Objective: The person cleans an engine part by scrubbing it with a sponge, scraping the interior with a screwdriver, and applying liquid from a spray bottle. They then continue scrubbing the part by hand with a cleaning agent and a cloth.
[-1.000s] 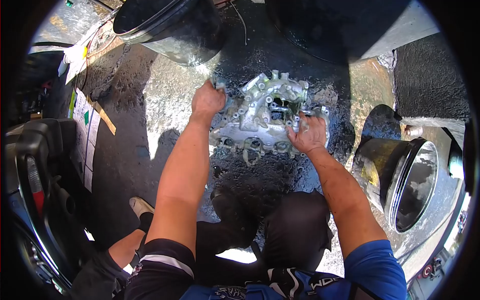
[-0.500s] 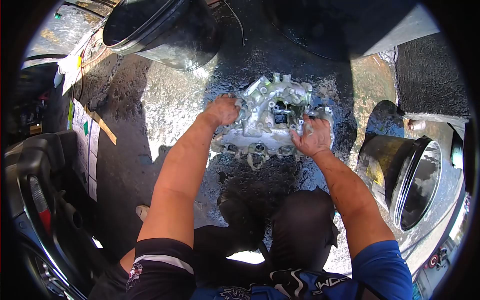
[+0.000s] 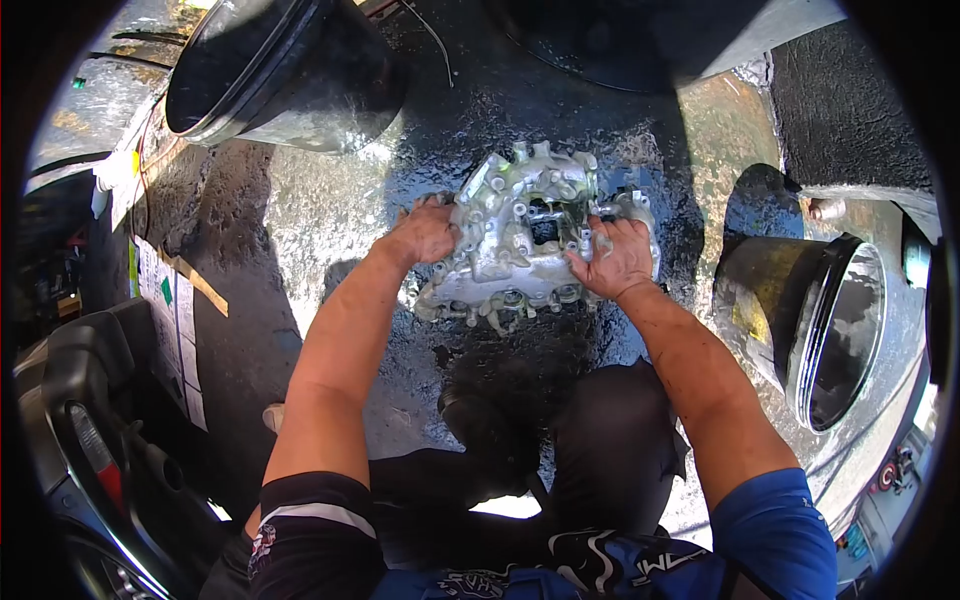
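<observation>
A wet, silvery engine casting (image 3: pixel 490 262) with bolt bosses and a squarish opening lies on the dark, wet ground in front of my knees. My left hand (image 3: pixel 428 232) holds its left edge, with the fingertips partly hidden along the far side. On the right part of the casting, my right hand (image 3: pixel 617 258) grips beside the opening, thumb pointing inward and fingers bent over the metal. Whitish suds or wet residue shows on the casting and on the back of my right hand.
A big dark bucket (image 3: pixel 310 105) leans at the upper left, and another bucket (image 3: pixel 790 325) lies tipped at the right. A large dark container (image 3: pixel 600 35) stands ahead. Vehicle bodywork (image 3: pixel 85 380) is at the lower left, near papers (image 3: pixel 170 310) and a wooden strip (image 3: pixel 200 285).
The whole view has turned slightly counterclockwise. The casting and both hands appear a little farther left, with both hands still on it. My left-hand fingers look slightly more spread.
</observation>
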`<act>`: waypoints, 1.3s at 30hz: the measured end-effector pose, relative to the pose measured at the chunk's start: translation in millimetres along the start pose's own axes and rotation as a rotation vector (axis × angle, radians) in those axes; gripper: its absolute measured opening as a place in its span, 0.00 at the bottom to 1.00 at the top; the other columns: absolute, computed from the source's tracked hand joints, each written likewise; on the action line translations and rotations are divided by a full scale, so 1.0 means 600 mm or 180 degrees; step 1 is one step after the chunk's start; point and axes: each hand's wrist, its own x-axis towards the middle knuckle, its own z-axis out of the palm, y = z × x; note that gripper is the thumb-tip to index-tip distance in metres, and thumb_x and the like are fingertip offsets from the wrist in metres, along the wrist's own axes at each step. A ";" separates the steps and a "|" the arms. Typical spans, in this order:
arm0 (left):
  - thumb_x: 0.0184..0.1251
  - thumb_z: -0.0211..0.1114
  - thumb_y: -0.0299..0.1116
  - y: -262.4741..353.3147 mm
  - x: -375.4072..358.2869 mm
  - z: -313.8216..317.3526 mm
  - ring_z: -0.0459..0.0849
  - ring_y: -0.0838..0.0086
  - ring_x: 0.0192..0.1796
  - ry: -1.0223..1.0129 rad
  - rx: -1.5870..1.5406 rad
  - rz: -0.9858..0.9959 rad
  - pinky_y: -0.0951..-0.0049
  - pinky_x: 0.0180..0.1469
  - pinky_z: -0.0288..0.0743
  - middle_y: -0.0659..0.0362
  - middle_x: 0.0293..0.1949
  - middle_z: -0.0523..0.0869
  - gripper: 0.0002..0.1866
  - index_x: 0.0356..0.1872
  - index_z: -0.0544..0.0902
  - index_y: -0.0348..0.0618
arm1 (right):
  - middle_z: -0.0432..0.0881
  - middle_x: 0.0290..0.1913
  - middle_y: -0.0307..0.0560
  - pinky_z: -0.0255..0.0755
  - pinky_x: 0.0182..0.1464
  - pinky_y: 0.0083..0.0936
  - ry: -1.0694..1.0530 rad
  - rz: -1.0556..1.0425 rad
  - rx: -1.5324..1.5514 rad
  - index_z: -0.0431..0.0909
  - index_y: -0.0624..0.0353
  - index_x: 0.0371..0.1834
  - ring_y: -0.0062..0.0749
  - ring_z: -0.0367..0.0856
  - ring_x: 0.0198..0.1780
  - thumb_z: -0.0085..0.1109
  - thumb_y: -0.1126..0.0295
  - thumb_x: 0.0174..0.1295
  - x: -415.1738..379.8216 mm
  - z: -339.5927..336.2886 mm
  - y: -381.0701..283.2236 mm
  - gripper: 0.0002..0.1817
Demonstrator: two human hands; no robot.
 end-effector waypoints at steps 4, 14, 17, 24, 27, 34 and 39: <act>0.72 0.51 0.37 -0.049 0.089 0.023 0.72 0.48 0.74 -0.0582 0.1211 0.0638 0.47 0.72 0.70 0.42 0.64 0.82 0.22 0.61 0.85 0.46 | 0.88 0.48 0.52 0.65 0.62 0.44 0.0003 -0.0069 -0.0012 0.83 0.64 0.60 0.45 0.82 0.52 0.62 0.39 0.62 0.006 0.002 0.005 0.37; 0.74 0.52 0.46 -0.056 0.065 0.039 0.63 0.52 0.80 -0.0126 0.0485 0.0374 0.60 0.80 0.60 0.46 0.77 0.71 0.32 0.71 0.75 0.34 | 0.88 0.44 0.50 0.63 0.63 0.42 -0.0026 0.0007 -0.0035 0.82 0.63 0.62 0.42 0.82 0.52 0.59 0.37 0.63 0.005 0.003 0.001 0.39; 0.69 0.53 0.39 -0.044 0.082 0.022 0.68 0.51 0.77 -0.0308 0.0594 0.0259 0.60 0.78 0.63 0.44 0.74 0.74 0.28 0.66 0.80 0.34 | 0.89 0.47 0.51 0.64 0.62 0.43 -0.0058 0.0000 -0.0049 0.82 0.64 0.61 0.43 0.81 0.52 0.60 0.38 0.62 0.004 0.002 0.004 0.39; 0.66 0.55 0.32 -0.040 0.041 0.020 0.76 0.49 0.70 0.0233 -0.0388 0.0296 0.59 0.74 0.70 0.45 0.62 0.85 0.19 0.49 0.91 0.39 | 0.88 0.44 0.50 0.64 0.62 0.43 0.0129 -0.0076 0.0061 0.82 0.64 0.59 0.43 0.82 0.50 0.60 0.38 0.62 0.001 0.011 0.007 0.38; 0.61 0.57 0.32 -0.042 0.096 0.023 0.83 0.48 0.64 0.0088 -0.0093 0.0040 0.57 0.67 0.77 0.45 0.52 0.90 0.19 0.48 0.91 0.37 | 0.88 0.44 0.50 0.64 0.62 0.44 -0.0044 -0.0034 0.0023 0.82 0.65 0.60 0.42 0.81 0.50 0.60 0.38 0.62 0.004 0.005 0.004 0.38; 0.63 0.57 0.34 -0.053 0.099 0.014 0.83 0.46 0.62 0.0106 0.0542 0.0176 0.58 0.67 0.76 0.43 0.56 0.89 0.19 0.48 0.90 0.37 | 0.88 0.47 0.50 0.63 0.63 0.43 -0.0061 -0.0017 0.0021 0.82 0.65 0.61 0.43 0.80 0.52 0.62 0.38 0.61 0.005 0.004 0.005 0.39; 0.64 0.55 0.33 -0.096 0.128 0.032 0.84 0.47 0.60 0.0385 0.1179 0.0572 0.58 0.67 0.76 0.45 0.54 0.89 0.18 0.46 0.91 0.39 | 0.88 0.47 0.49 0.63 0.63 0.43 -0.0108 0.0027 -0.0003 0.82 0.63 0.61 0.41 0.80 0.53 0.61 0.37 0.62 0.002 0.007 0.007 0.39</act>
